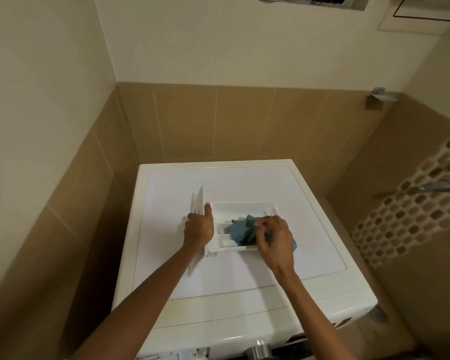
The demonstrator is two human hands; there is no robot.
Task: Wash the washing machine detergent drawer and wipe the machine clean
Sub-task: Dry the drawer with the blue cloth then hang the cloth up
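The white detergent drawer (242, 207) lies on top of the white washing machine (218, 287), its front panel on the left, standing on edge. My left hand (199, 228) grips that front panel, thumb pointing up. A blue-grey cloth (238, 229) is bunched inside the drawer's compartments. My right hand (273, 241) holds the cloth with curled fingers and presses it into the drawer's right part. Part of the cloth is hidden under that hand.
The machine stands in a corner, with tan tiled walls at the left and behind. A mosaic-tiled wall (405, 216) with a metal fitting (438, 186) lies to the right. The machine's chrome dial (259, 350) shows at the bottom edge.
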